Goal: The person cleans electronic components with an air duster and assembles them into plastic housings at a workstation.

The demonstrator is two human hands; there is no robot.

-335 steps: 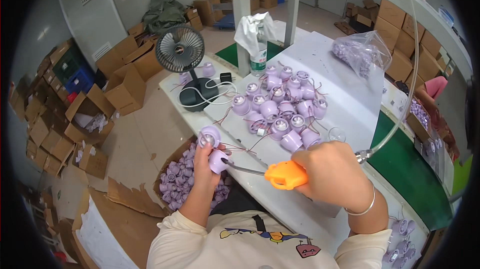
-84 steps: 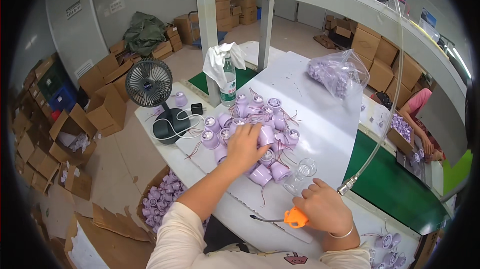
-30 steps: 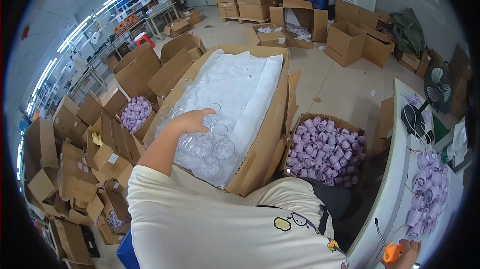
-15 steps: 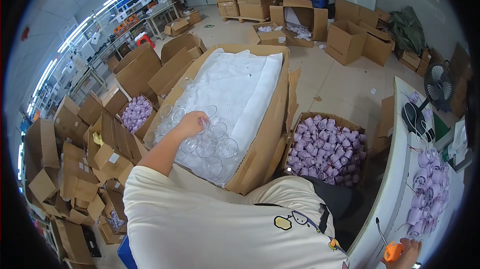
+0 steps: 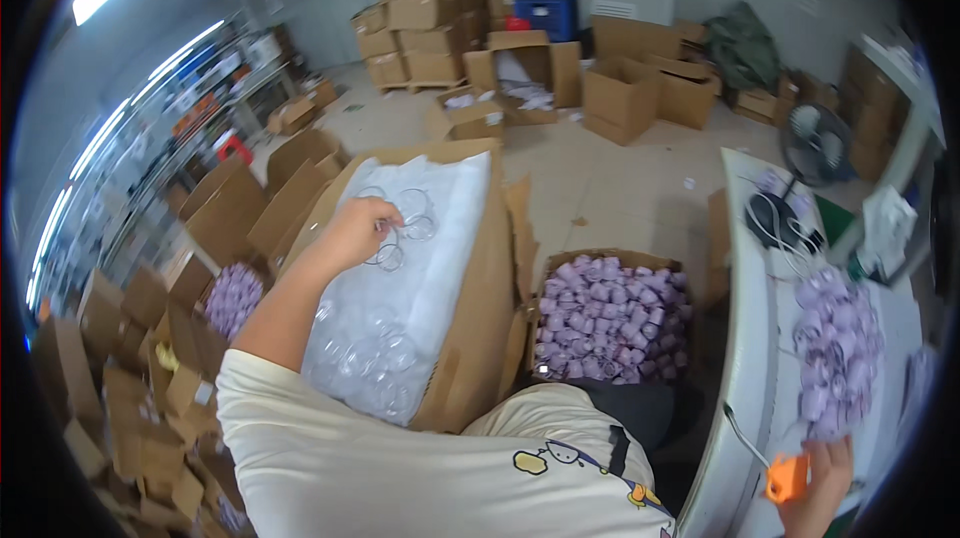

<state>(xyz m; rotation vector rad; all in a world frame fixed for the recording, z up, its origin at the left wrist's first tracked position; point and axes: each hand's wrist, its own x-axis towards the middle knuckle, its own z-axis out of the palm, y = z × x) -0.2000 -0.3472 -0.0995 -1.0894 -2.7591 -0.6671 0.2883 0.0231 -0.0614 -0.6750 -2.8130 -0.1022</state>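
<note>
My left hand (image 5: 362, 228) reaches over a large open carton (image 5: 462, 308), fingers pinched on the rim of a clear cup (image 5: 384, 256). More clear cups (image 5: 416, 206) stand beside the fingertips on a white foam sheet (image 5: 440, 268). Nearer my body, several clear cups (image 5: 375, 353) lie crowded together on the same sheet. My right hand (image 5: 822, 483) is at the near end of the white table on the right, fingers curled. Against its thumb side is an orange piece (image 5: 787, 478) with a thin bent metal rod. What the fingers hold is hidden.
Lilac cup-shaped parts (image 5: 838, 348) are heaped on the white table (image 5: 745, 338), near a black fan (image 5: 815, 143). Another carton full of lilac parts (image 5: 610, 318) stands on the floor between carton and table. Opened cardboard boxes (image 5: 130, 418) crowd the left side.
My left hand has moved from the near cluster of cups to the farther part of the foam sheet, where clear cups now stand. The view has shifted. My right hand stays beside the orange piece.
</note>
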